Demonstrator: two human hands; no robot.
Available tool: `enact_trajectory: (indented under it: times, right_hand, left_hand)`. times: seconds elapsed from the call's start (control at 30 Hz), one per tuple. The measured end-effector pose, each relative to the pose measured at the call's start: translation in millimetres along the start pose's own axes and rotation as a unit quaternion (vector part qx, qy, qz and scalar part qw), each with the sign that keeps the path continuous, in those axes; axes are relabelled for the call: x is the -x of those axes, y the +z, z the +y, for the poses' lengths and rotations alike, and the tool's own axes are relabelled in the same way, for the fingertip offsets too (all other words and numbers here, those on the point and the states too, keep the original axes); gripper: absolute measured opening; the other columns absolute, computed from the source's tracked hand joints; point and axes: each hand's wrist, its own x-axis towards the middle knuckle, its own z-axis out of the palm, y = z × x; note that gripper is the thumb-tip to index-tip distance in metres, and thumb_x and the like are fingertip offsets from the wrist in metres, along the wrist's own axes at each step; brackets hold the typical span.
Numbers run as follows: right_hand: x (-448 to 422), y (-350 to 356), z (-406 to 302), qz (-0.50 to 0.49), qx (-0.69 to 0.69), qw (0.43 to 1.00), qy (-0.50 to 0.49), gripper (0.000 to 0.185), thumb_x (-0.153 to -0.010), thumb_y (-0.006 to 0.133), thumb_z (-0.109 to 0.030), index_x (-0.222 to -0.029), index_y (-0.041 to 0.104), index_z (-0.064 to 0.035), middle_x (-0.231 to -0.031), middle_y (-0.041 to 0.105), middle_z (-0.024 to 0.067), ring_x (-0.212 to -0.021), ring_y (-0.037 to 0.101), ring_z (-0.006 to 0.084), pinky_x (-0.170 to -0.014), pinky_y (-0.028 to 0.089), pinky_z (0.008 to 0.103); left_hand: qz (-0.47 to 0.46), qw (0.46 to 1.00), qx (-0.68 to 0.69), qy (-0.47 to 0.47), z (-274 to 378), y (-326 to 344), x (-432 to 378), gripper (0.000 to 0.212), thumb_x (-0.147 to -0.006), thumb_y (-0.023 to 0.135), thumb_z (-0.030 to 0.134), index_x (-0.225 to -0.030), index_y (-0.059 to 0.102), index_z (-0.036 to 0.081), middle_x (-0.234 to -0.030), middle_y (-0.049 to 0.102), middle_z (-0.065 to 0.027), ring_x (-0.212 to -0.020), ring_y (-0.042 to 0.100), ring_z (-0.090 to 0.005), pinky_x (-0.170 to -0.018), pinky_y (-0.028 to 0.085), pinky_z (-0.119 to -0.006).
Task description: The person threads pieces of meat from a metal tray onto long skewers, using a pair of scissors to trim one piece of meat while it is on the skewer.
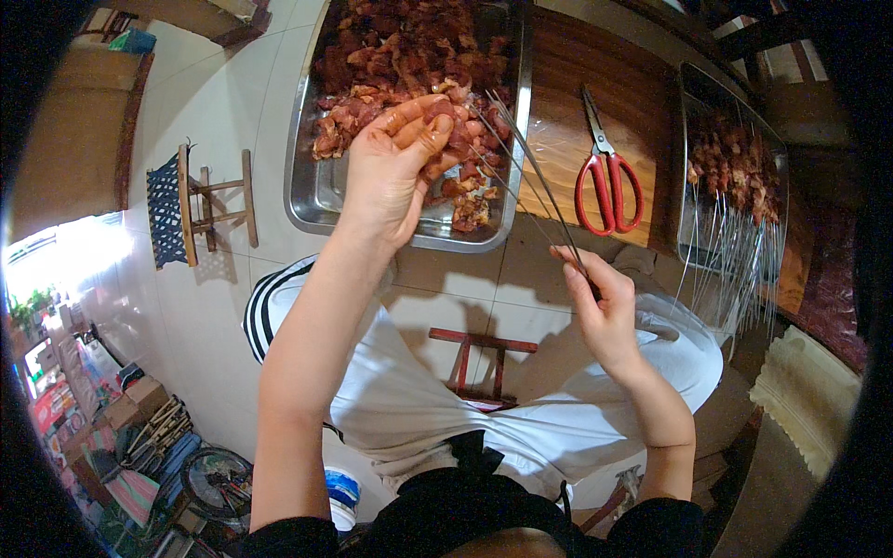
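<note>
My left hand (404, 150) is over the near part of a steel tray (328, 217) and pinches a piece of raw meat (457, 136) between thumb and fingers. Many more cut pieces of raw meat (411, 49) fill the far part of that tray. My right hand (600, 293), to the right and nearer my body, is closed on several thin metal skewers (541, 174). Their tips fan out towards the meat at my left fingers; whether one pierces it I cannot tell. Red-handled scissors (608, 181) lie on the wooden table (551, 42), right of the tray.
At the right, a second steel tray (687, 254) holds meat on skewers (732, 167), the bare metal ends sticking out over its near edge. A folding stool (185, 206) stands on the tiled floor at left. Below my hands is a red wooden frame (481, 342), between my knees.
</note>
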Motion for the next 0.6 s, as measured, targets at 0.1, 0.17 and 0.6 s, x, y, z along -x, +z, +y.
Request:
enact_trajectory:
  times: [0.1, 0.17, 0.6]
  right_hand:
    - [1, 2, -3, -0.009, -0.005, 1.0, 0.019, 0.021, -0.084, 0.055, -0.003, -0.103, 0.061, 0.002, -0.086, 0.064, 0.0155, -0.074, 0.062, 0.0209, -0.067, 0.047, 0.0278]
    - [1, 3, -4, -0.012, -0.007, 0.999, 0.034, 0.021, -0.085, 0.054, -0.003, -0.104, 0.061, 0.0018, -0.088, 0.065, 0.0149, -0.075, 0.062, 0.0197, -0.068, 0.047, 0.0271]
    - [-5, 7, -5, 0.019, -0.044, 0.997, 0.066, 0.022, -0.086, 0.054, -0.006, -0.105, 0.061, 0.0017, -0.083, 0.064, 0.0078, -0.071, 0.053, 0.0091, -0.065, 0.044, 0.0235]
  left_hand:
    - [0.005, 0.998, 0.051, -0.023, -6, 5, 3, 0.028, -0.084, 0.061, 0.009, -0.11, 0.054, 0.003, -0.096, 0.064, -0.0089, -0.088, 0.064, -0.019, -0.073, 0.054, -0.028]
    - [-0.004, 0.996, 0.083, -0.018, -11, 11, 4, 0.026, -0.084, 0.06, 0.004, -0.109, 0.053, 0.0, -0.094, 0.064, -0.0104, -0.083, 0.065, -0.0184, -0.068, 0.055, -0.027]
    - [-0.072, 0.997, -0.01, -0.036, -32, 31, 23, 0.03, -0.079, 0.063, -0.003, -0.108, 0.054, -0.003, -0.098, 0.064, -0.0096, -0.087, 0.062, -0.0147, -0.077, 0.051, -0.026]
